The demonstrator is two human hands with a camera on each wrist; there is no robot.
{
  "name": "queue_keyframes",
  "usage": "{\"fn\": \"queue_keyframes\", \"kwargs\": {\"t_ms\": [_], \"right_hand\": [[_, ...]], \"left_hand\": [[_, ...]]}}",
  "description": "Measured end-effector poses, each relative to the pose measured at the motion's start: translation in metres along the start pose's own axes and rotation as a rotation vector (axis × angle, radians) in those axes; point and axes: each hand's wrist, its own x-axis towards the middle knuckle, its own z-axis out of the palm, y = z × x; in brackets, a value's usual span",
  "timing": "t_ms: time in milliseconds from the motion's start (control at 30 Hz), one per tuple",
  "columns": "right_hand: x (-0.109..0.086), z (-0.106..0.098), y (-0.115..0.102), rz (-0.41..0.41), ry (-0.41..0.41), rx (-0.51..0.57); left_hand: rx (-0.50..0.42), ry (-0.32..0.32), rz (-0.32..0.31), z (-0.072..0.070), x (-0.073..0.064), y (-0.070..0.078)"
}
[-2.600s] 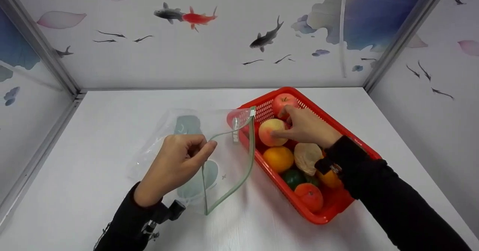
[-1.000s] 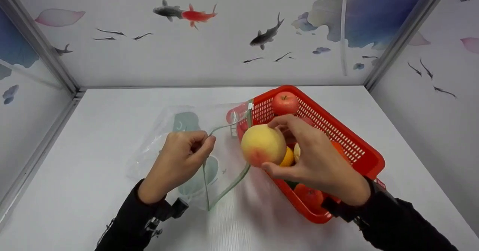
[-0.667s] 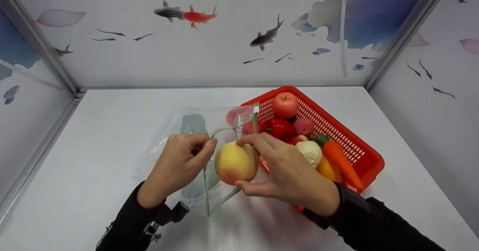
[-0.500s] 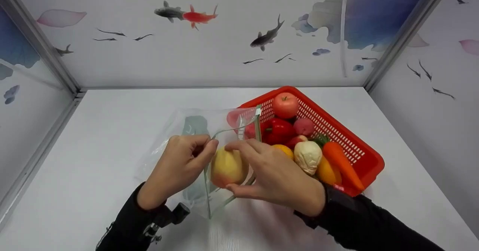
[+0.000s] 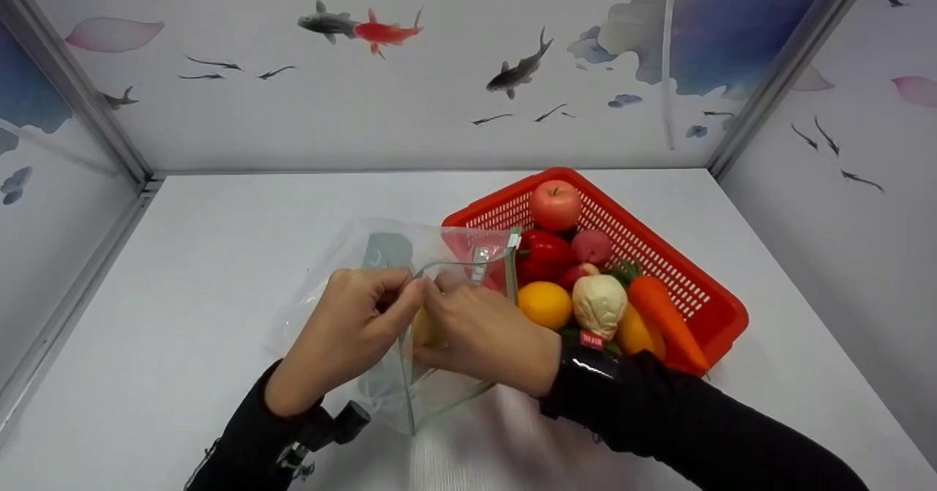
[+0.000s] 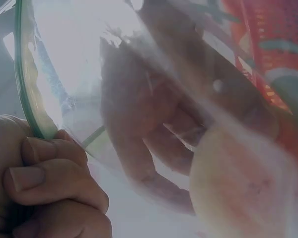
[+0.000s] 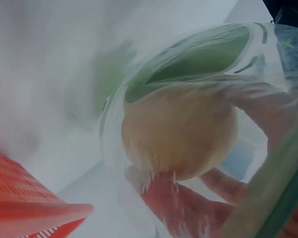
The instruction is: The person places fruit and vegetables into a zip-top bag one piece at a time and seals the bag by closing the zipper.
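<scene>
My left hand [image 5: 355, 326] pinches the green-edged rim of a clear plastic bag [image 5: 326, 279] printed with green patches. The bag's mouth stands apart and faces right. Through that mouth reaches my right hand [image 5: 490, 334], its fingers inside and gripping a yellow peach with a red blush. In the head view only a sliver of the peach [image 5: 427, 328] shows between the hands. The right wrist view has the peach [image 7: 179, 131] behind the plastic, with fingers and thumb around it. Seen through the film in the left wrist view, the peach [image 6: 238, 183] is pale and blurred.
Right of the bag, a red basket [image 5: 725, 330] holds an apple [image 5: 555, 204], a red pepper [image 5: 543, 255], an orange [image 5: 544, 304], a pale bulb-shaped item [image 5: 599, 304], a carrot [image 5: 666, 323] and other produce. The bag overlaps its left rim. Printed walls [image 5: 424, 110] enclose the white table [image 5: 219, 235].
My right hand took the peach from the basket, carried it left and pushed it through the bag's mouth. My left hand has kept its pinch on the rim, nearly still.
</scene>
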Motion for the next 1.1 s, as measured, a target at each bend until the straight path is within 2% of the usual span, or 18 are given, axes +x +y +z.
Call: {"fn": "queue_keyframes", "kwargs": {"t_ms": [133, 400, 600, 733, 933, 1100], "right_hand": [[0.005, 0.011, 0.002, -0.016, 0.036, -0.019], [-0.003, 0.017, 0.003, -0.012, 0.006, 0.014], [-0.012, 0.007, -0.004, 0.034, -0.082, -0.002], [-0.03, -0.01, -0.01, 0.077, -0.115, 0.091], [-0.067, -0.027, 0.005, 0.111, -0.009, 0.261], [-0.091, -0.042, 0.034, 0.242, 0.105, 0.282]], "left_hand": [[0.001, 0.01, 0.007, 0.0, 0.0, -0.001], [0.014, 0.029, -0.012, 0.0, 0.002, -0.003], [0.015, 0.063, -0.017, -0.002, 0.001, -0.004], [0.015, 0.077, -0.014, -0.005, 0.002, -0.004], [0.037, 0.09, -0.033, -0.008, 0.002, -0.003], [0.052, 0.102, -0.013, -0.007, 0.002, -0.004]]}}
